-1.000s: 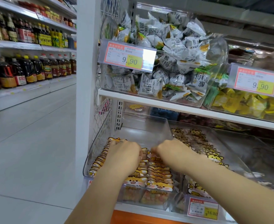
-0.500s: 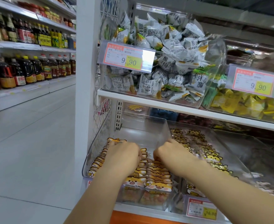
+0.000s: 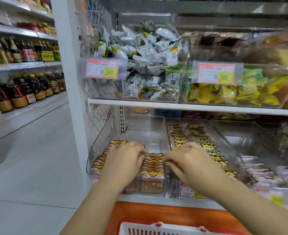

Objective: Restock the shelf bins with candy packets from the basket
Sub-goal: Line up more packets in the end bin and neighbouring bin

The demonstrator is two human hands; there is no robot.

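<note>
A clear shelf bin (image 3: 145, 124) on the lower shelf holds rows of orange cartoon-tiger candy packets (image 3: 154, 164) standing on edge. My left hand (image 3: 126, 160) lies over the left rows, fingers curled down onto the packet tops. My right hand (image 3: 187, 160) is at the bin's right side, fingertips bent against the middle row. Whether either hand pinches a packet is hidden by the knuckles. The red-and-white basket (image 3: 156, 228) shows its rim at the bottom edge.
A neighbouring bin (image 3: 199, 131) holds yellow tiger packets. On the upper shelf (image 3: 173, 106), bins of white-wrapped sweets (image 3: 140, 65) and yellow sweets (image 3: 233, 94) hang over the lower bins. A white post (image 3: 68, 82) stands at the left. Bottles line the aisle shelves (image 3: 21, 65) beyond.
The view has tilted down, bringing the basket rim into sight. Both hands stay on the packet rows; my right hand has shifted slightly right and nearer.
</note>
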